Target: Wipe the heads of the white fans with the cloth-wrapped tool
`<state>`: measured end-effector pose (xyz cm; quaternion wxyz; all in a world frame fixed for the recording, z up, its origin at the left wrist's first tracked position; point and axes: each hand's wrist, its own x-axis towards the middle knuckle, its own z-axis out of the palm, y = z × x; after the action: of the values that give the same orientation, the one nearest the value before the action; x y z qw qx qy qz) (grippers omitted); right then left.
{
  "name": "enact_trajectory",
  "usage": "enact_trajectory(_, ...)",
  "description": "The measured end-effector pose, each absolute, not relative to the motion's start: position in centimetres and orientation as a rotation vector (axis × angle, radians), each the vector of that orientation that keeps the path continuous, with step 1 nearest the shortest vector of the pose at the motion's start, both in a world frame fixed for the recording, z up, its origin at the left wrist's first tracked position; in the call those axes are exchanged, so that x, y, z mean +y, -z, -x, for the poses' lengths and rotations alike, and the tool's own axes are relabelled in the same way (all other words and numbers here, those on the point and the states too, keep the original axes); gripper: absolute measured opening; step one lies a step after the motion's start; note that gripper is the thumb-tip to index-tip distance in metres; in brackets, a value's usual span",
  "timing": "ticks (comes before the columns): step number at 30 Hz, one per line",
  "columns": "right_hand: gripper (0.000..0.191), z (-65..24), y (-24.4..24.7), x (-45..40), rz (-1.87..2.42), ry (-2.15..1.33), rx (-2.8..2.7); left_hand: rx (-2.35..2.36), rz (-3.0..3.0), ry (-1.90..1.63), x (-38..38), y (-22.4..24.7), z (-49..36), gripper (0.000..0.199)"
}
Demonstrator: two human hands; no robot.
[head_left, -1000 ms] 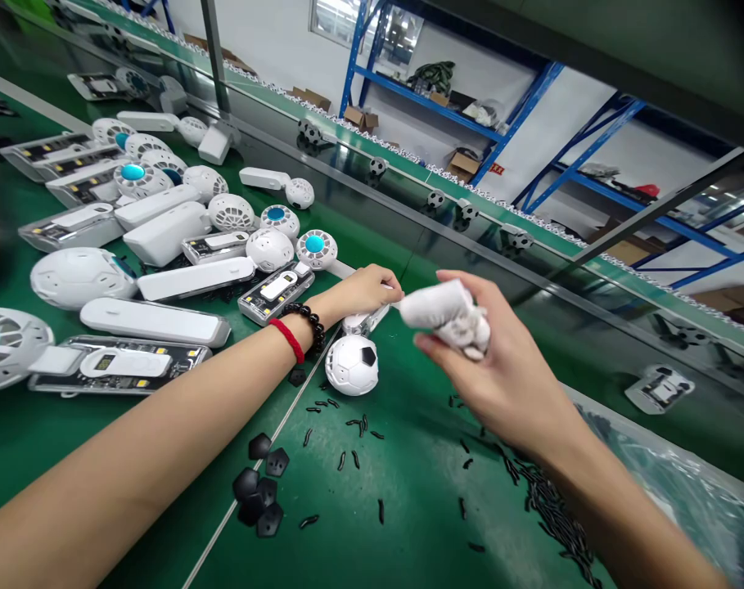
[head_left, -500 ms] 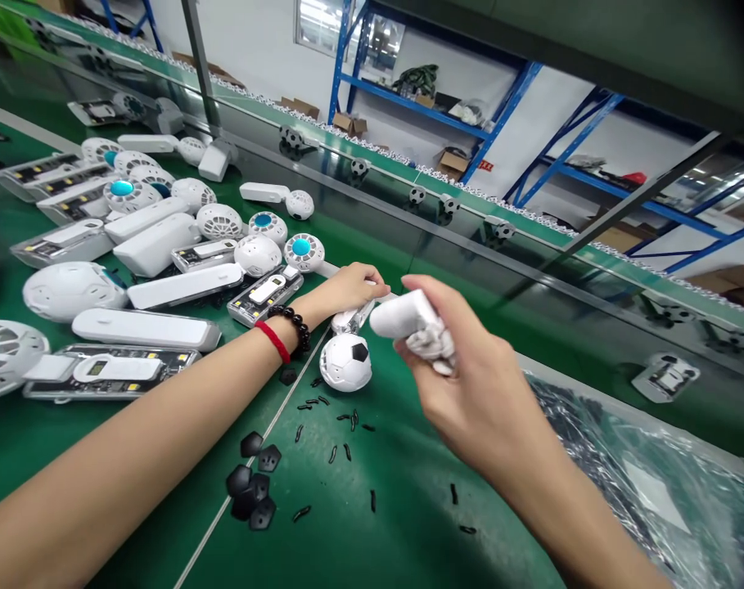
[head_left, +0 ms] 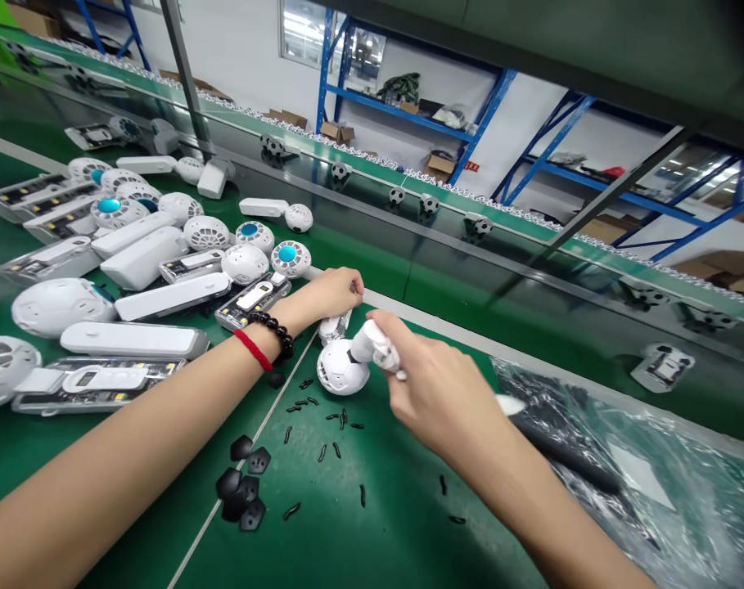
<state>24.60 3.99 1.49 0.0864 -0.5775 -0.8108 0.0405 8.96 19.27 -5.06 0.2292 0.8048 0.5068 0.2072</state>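
Observation:
My left hand (head_left: 331, 293) is closed around the white-and-clear body (head_left: 335, 325) of a device. Its round white head, shaped like a football (head_left: 340, 368), rests low over the green table. My right hand (head_left: 430, 368) grips a white rounded cylinder wrapped in crumpled white material (head_left: 375, 343); what it is exactly I cannot make out. The cylinder's end meets the ball's upper right, over the black patch, of which only an edge shows. Small black strips (head_left: 336, 450) lie scattered below the ball, and black pentagon pieces (head_left: 241, 491) form a pile to the left.
Several white devices with round vented heads (head_left: 205, 233) crowd the left of the table. A clear plastic bag (head_left: 642, 474) lies on the right, with a long dark tool (head_left: 568, 454) on it. Behind runs a raised conveyor ledge (head_left: 421, 221) with football-patterned pieces; one device (head_left: 663, 366) lies far right.
My right hand has brought the white cylinder left and down onto the ball, covering most of its black patch. My left hand keeps its hold. The whole view has shifted slightly.

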Motion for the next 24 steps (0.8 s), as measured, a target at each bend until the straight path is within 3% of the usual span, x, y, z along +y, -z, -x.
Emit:
enact_trajectory(5, 0.035, -24.9, -3.1, 2.3, 1.572, -0.3, -2.151, 1.392, -2.247, -0.695, 19.0, 3.2, -7.7, 0.018)
enact_trajectory(10, 0.012, -21.6, -0.8, -0.2, 1.586, -0.615, -2.705, 1.416, -2.372, -0.9, 14.5, -0.7, -5.1, 0.046)
enact_trajectory(13, 0.015, -19.0, 1.3, -0.8, 1.501, -0.697, -2.792, 1.369, -2.382, -0.941, 9.4, -0.4, -2.7, 0.054)
enact_trajectory(17, 0.026, -17.0, 2.5, 0.1, 1.457, -0.778, -2.723, 1.472, -2.251, -0.672, 4.1, 3.3, 0.9, 0.061)
enact_trajectory(24, 0.015, -16.9, 2.4, 0.9, 1.365, -0.846, -2.735, 1.572, -2.226, -0.442, 5.0, 5.4, 3.8, 0.053)
